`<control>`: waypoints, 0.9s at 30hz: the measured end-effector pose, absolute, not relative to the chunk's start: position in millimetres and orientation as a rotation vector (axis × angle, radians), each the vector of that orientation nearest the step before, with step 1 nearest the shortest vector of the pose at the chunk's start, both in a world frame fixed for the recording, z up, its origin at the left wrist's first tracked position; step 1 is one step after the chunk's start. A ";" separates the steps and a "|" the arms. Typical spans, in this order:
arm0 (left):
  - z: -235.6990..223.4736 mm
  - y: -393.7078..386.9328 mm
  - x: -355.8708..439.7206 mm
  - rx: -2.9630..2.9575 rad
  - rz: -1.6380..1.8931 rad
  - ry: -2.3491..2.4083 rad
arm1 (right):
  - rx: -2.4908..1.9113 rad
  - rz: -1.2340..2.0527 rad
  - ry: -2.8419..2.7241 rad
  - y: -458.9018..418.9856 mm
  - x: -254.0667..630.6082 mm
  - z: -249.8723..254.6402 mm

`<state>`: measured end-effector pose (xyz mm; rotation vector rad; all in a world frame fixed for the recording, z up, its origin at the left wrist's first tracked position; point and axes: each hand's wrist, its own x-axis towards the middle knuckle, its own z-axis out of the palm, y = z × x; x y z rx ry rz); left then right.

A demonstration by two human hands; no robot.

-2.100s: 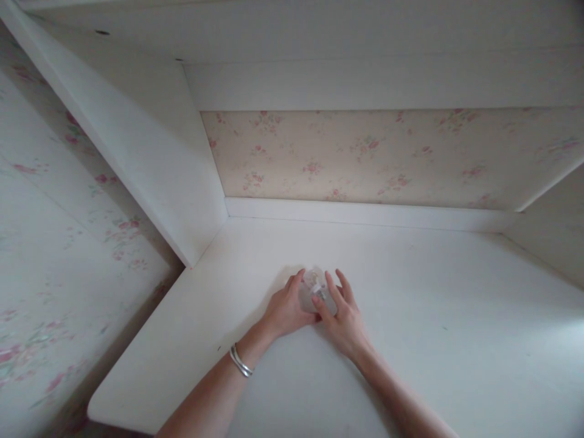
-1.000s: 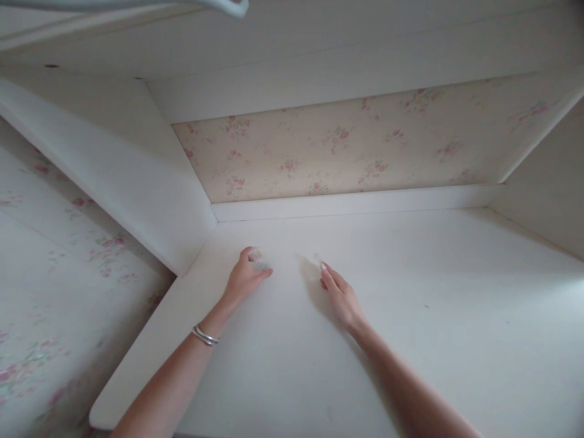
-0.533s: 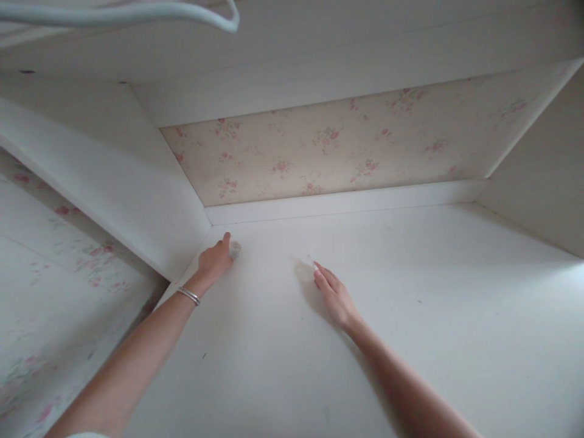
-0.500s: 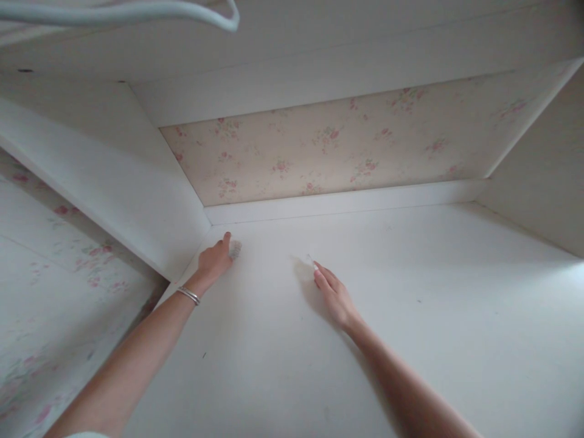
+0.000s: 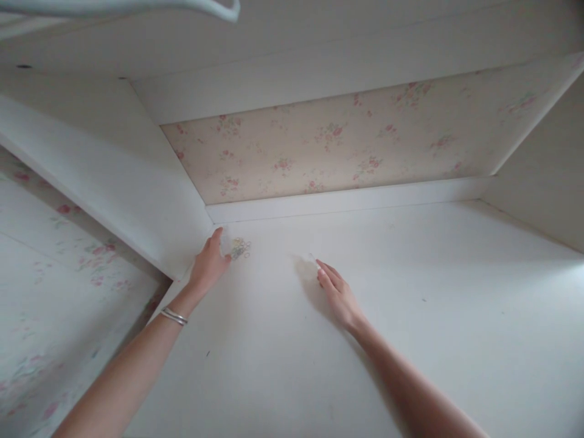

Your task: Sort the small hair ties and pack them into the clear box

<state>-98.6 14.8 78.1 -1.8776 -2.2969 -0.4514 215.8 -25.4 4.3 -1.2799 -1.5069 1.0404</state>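
My left hand (image 5: 210, 261), a silver bangle on its wrist, is at the far left corner of the white board. Its thumb and fingers are closed around a small clear container (image 5: 224, 241), which is partly hidden by the hand. Just right of that container, a small pile of thin rings (image 5: 239, 248) lies loose on the board. My right hand (image 5: 338, 295) is further right, just above the surface. Between its thumb and fingers it pinches a small, clear, flat piece (image 5: 312, 257); most of that piece is covered.
The white board (image 5: 283, 365) spreads under both arms, with a few small dark specks. A white side panel (image 5: 114, 152) rises at left and a grey-white panel (image 5: 547, 146) at right. Flowered wallpaper (image 5: 283, 152) shows behind. A pale tube (image 5: 137, 6) crosses the upper left.
My left hand has drawn back a little to the left and its grip has widened. The pile beside it now shows as loose rings spread on the board. My right hand looks nearly still.
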 end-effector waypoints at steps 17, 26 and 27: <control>19.1 -68.9 60.3 -2.290 -2.864 -2.260 | -1.109 0.671 -1.719 -58.3 182.5 1.6; 23.2 -73.7 45.6 -2.292 -3.144 -2.133 | -1.112 0.675 -1.810 -63.1 181.5 6.4; 25.2 -74.3 44.6 -2.295 -3.164 -2.139 | -1.103 0.683 -1.799 -62.5 182.0 7.4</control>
